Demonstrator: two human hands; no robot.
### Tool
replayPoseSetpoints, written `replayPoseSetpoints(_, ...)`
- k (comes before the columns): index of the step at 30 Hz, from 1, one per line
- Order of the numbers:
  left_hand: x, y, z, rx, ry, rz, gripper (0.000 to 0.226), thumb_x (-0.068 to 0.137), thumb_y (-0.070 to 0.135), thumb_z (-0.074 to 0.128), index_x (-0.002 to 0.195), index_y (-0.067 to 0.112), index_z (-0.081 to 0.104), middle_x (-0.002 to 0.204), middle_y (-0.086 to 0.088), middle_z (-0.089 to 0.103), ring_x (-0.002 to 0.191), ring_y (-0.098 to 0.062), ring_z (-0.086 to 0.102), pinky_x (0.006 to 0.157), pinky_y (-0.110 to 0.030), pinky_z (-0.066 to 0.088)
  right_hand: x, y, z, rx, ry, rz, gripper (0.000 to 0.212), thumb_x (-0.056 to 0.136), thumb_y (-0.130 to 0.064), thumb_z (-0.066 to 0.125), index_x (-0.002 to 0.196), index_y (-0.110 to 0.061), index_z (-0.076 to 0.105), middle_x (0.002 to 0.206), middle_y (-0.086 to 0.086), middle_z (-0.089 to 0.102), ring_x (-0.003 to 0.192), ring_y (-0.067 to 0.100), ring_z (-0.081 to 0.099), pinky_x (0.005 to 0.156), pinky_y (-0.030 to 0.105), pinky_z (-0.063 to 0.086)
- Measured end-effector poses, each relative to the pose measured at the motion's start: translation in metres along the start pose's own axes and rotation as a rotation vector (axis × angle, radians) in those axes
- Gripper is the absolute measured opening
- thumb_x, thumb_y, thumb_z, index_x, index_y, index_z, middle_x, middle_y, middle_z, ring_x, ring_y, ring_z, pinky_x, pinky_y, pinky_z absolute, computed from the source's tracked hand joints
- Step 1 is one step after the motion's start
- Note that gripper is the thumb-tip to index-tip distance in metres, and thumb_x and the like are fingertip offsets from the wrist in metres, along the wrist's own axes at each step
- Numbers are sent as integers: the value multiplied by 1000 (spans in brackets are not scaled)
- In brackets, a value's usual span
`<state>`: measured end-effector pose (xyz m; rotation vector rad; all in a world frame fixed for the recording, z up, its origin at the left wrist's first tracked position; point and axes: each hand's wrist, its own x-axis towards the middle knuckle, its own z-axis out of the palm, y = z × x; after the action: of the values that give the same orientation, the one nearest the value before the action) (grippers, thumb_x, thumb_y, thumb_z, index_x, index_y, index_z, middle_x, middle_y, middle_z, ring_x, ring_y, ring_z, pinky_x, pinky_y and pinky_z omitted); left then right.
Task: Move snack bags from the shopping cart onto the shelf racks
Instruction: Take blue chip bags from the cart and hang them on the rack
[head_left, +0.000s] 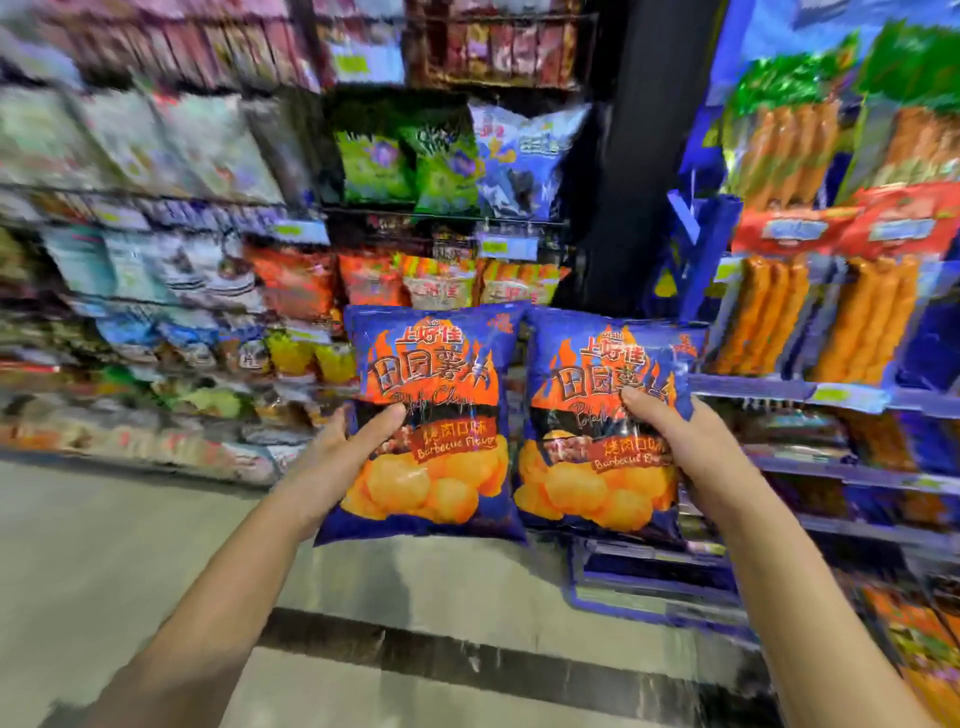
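My left hand (337, 457) grips one chip bag (431, 415) at its left edge, and my right hand (675, 447) grips the twin bag (597, 431) at its right edge. Both bags are upright, side by side in mid-air, below the wire rack (447, 221) straight ahead.

One wide-angle camera sat on the person's head, facing forward and tilted down along both forearms. It was close in: the left hand (340, 457) gripping the left bag (434, 483) and the right hand (675, 441) gripping the right bag (582, 488) filled the centre. Shelf racks (415, 215) curved beyond from 9 through 12 to 3 o'clock, blurred toward the edges. The floor (130, 545) lay at 7 o'clock.
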<state>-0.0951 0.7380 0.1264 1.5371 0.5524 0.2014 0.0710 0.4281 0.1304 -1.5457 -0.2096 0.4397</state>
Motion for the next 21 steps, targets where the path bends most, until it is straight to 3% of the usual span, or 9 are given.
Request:
replayPoseSetpoints(2, -1, 14, -32, -9, 29, 55, 108, 25, 88, 82, 120, 39, 65, 105, 9, 80, 94, -15, 77, 82, -38, 60, 10, -17, 34, -6, -33, -28, 34, 90, -36, 72, 119, -18, 72, 110, 10, 78, 98, 32, 75, 91, 53, 58)
replayPoseSetpoints(4, 0, 31, -56, 0, 73, 97, 94, 44, 82, 83, 125, 38, 65, 110, 7, 79, 99, -17, 77, 94, -45, 58, 21, -38, 65, 12, -55, -67, 34, 91, -33, 72, 122, -18, 71, 112, 9, 77, 101, 31, 75, 92, 51, 58)
replayPoseSetpoints(6, 6, 44, -81, -6, 117, 168, 66, 65, 66, 83, 122, 39, 65, 103, 16, 79, 91, -7, 77, 89, -36, 61, 32, -60, 92, 10, -82, -138, 32, 93, -30, 70, 123, -19, 70, 114, 5, 77, 107, 29, 73, 94, 47, 57)
replayPoseSetpoints(7, 10, 52, -91, -21, 136, 178, 63, 67, 63, 84, 122, 41, 64, 104, 17, 79, 90, -4, 76, 83, -30, 62, 37, -71, 104, 11, -98, -172, 32, 94, -28, 69, 125, -18, 69, 114, 5, 77, 109, 30, 72, 94, 47, 57)
replayPoseSetpoints(10, 27, 79, -119, -4, 138, 217, 73, 66, 72, 82, 130, 47, 59, 123, 12, 73, 104, -9, 74, 96, -42, 57, 57, -105, 127, 20, -154, -253, 36, 95, -25, 67, 130, -19, 64, 118, 6, 76, 109, 30, 72, 91, 46, 58)
replayPoseSetpoints(15, 73, 141, -147, 29, 131, 283, 60, 66, 76, 79, 119, 59, 58, 119, 22, 72, 112, -10, 69, 103, -45, 50, 97, -167, 150, 12, -162, -378, 42, 89, -29, 68, 130, -21, 63, 118, 4, 76, 107, 28, 73, 93, 49, 57)
replayPoseSetpoints(16, 84, 153, -152, 21, 132, 299, 63, 62, 78, 80, 119, 60, 57, 121, 21, 71, 114, -13, 69, 103, -47, 50, 106, -179, 154, 12, -155, -400, 43, 88, -30, 69, 130, -22, 63, 117, 3, 76, 106, 27, 73, 92, 48, 57)
replayPoseSetpoints(19, 120, 188, -164, 49, 134, 381, 97, 57, 85, 78, 143, 56, 44, 143, 19, 60, 132, -18, 59, 111, -53, 45, 134, -210, 164, 11, -124, -459, 44, 83, -36, 73, 125, -24, 67, 115, 2, 77, 103, 26, 74, 96, 51, 56)
replayPoseSetpoints(21, 136, 213, -168, 68, 122, 435, 102, 56, 86, 75, 146, 51, 43, 142, 17, 61, 129, -16, 61, 111, -52, 46, 150, -230, 171, 10, -98, -496, 43, 84, -38, 74, 125, -25, 67, 116, 0, 77, 105, 25, 74, 99, 53, 54)
